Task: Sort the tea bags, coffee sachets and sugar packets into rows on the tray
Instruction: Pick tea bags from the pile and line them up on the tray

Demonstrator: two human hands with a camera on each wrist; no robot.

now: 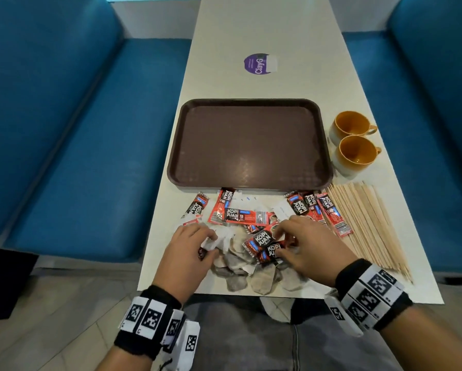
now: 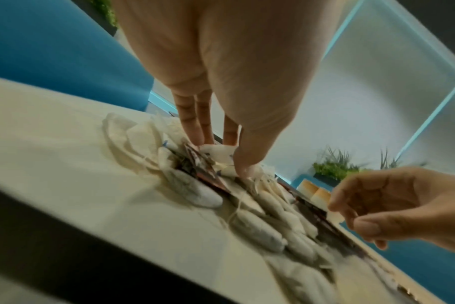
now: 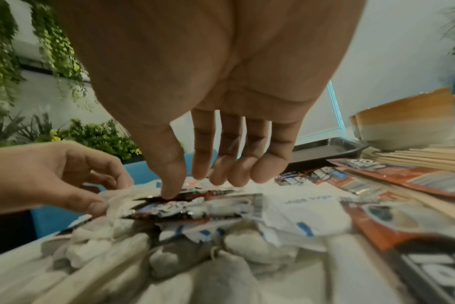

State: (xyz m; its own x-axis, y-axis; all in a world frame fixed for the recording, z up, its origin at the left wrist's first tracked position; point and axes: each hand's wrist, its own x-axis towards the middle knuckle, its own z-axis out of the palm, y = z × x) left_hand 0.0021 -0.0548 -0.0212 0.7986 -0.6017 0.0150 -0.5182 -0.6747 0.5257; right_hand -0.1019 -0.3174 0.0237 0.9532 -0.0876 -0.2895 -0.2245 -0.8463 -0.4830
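Observation:
An empty brown tray lies on the white table. In front of it is a mixed pile: red-and-black coffee sachets, grey tea bags and white sugar packets. At the pile's left side, my left hand pinches a white sugar packet between thumb and fingers. My right hand hovers over the pile's middle. Its thumb tip touches a coffee sachet, while its fingers hang relaxed above it. More coffee sachets lie to the right.
Two orange cups stand to the right of the tray. A bundle of wooden stirrers lies at the front right. A purple sticker marks the far table. Blue benches flank both sides.

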